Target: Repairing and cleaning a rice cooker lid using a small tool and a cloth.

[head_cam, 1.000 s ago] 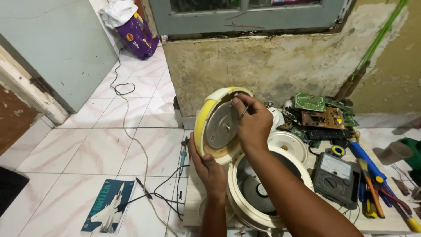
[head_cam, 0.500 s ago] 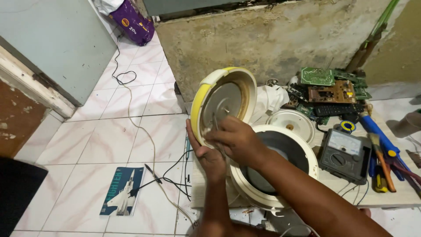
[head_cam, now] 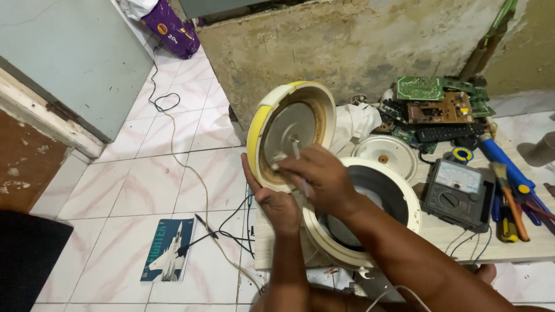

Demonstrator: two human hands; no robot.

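**Both hands at the raised lid of an opened rice cooker**

A white tiled floor (head_cam: 144, 190) fills the left of the view, and a low wooden board (head_cam: 462, 234) serves as a bench on the right, against a stained wall (head_cam: 358, 40). On the board's near edge stands the round cream rice cooker body (head_cam: 404, 196), its dark well open to view. Its hinged lid (head_cam: 272, 124), cream with a yellow band, stands upright at the body's left rim, metal inner plate facing the camera.

The left hand (head_cam: 276, 202) cups the lid's lower edge from below, fingers wrapped around the rim. The right hand (head_cam: 318, 176) lies across the lower part of the inner plate, closed around a thin pale tool (head_cam: 296, 151) whose tip points up toward the plate's centre.

Behind the cooker lies a round metal disc (head_cam: 384, 156); further back, green circuit boards (head_cam: 439, 101). A grey analogue multimeter (head_cam: 457, 188) sits just right of the body, with blue-handled tools (head_cam: 509, 167) and a brush (head_cam: 509, 199) beside it. A booklet with a jet on its cover (head_cam: 167, 249) and a black cable (head_cam: 231, 222) lie on the floor.
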